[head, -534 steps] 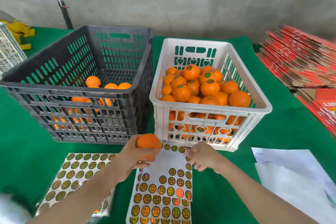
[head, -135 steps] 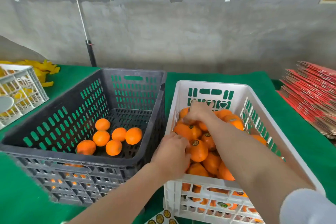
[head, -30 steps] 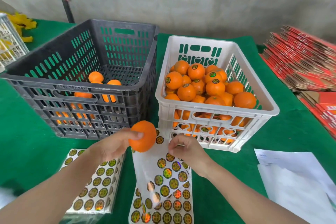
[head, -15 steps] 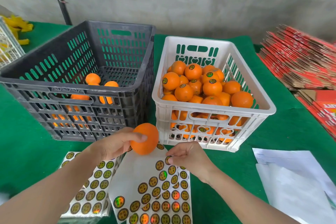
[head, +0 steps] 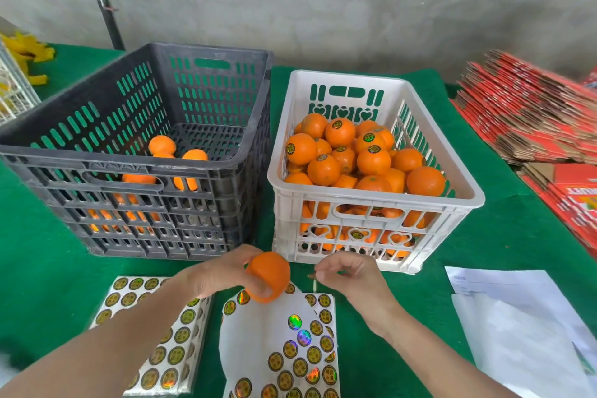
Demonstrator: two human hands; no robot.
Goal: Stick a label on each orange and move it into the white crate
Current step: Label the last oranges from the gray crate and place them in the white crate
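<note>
My left hand (head: 219,275) grips an unlabelled orange (head: 268,275) just in front of the two crates. My right hand (head: 350,278) hovers to its right, thumb and forefinger pinched on a small sticker seen edge-on. Below them lies a partly used label sheet (head: 284,342) with round gold stickers. The white crate (head: 371,203) at the right is piled with labelled oranges (head: 339,131). In the black crate (head: 135,178) at the left lie a few plain oranges (head: 162,145).
A second full label sheet (head: 161,342) lies at the lower left. White papers (head: 523,326) rest at the lower right, red flat cartons (head: 529,116) are stacked at the far right, and a white wire basket (head: 13,90) stands at the far left. Green cloth covers the table.
My right hand has lifted off the label sheet with a sticker pinched between its fingers. The orange in my left hand has dropped slightly toward the sheet.
</note>
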